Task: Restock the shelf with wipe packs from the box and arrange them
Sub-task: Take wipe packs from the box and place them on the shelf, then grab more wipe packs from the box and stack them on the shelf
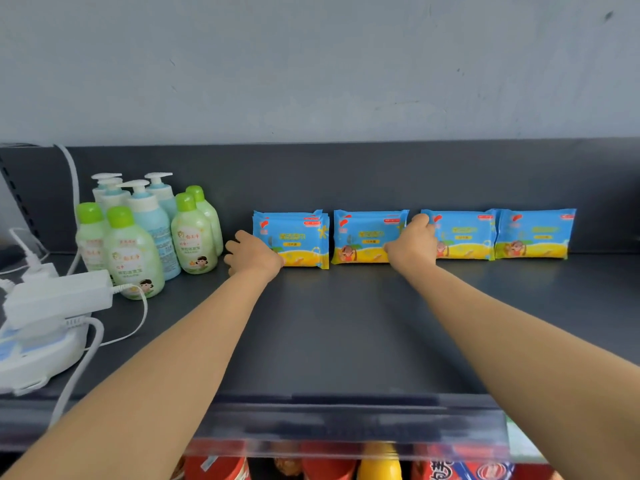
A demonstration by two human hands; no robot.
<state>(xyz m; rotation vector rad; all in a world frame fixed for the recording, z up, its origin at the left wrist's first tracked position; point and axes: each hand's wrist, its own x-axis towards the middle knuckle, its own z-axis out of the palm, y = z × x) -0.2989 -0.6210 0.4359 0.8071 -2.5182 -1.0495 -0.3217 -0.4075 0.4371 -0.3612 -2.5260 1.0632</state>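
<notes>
At the left edge of the shelf (346,341) lies a white power adapter (59,296) with its cables. Just right of it stands a cluster of green-capped bottles (133,251), with blue pump bottles (152,209) behind them. My left hand (254,252) reaches to the back of the shelf and rests against the left end of the first stack of wipe packs (298,237), covering its lower left corner. Its fingers are bent beside the stack, but I cannot tell whether they actually grip it. The second stack of wipe packs (363,233) stands just beside the first, upright against the back panel. My right hand (412,242) sits over the gap between the second stack and the third wipe pack (464,233), hiding their neighbouring ends. Its fingers reach up to the packs' top edges, and I cannot tell whether it holds either one. The fourth wipe pack (535,233) touches the third, toward the right end of the back edge. My hands are well apart, with two stacks between them. A clear price strip (346,431) runs along the front edge.
</notes>
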